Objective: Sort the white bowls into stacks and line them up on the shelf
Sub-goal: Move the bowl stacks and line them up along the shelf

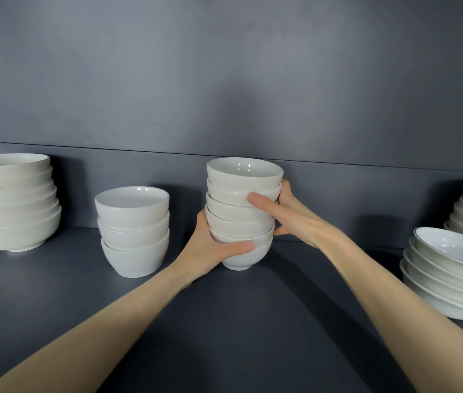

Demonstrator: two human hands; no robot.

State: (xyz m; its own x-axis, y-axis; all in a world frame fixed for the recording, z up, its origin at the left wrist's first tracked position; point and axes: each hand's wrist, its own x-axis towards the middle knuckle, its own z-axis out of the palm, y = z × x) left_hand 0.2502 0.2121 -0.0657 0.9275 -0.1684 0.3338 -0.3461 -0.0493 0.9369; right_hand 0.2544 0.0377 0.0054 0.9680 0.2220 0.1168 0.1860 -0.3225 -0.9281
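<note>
1. The tall stack of small white ceramic bowls [241,211] is mid-way along the dark grey shelf [224,321].
2. The left hand [213,245] grips its bottom bowl, and the right hand [290,214] grips the upper bowls.
3. A three-bowl white stack [132,231] stands near on the left, with a clear gap between.
4. Shallow white bowls [446,279] are stacked well apart on the right.

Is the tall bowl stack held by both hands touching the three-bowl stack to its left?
Apart. The head view shows dark shelf between the tall bowl stack and the three-bowl stack, with the left hand in that gap.
</note>
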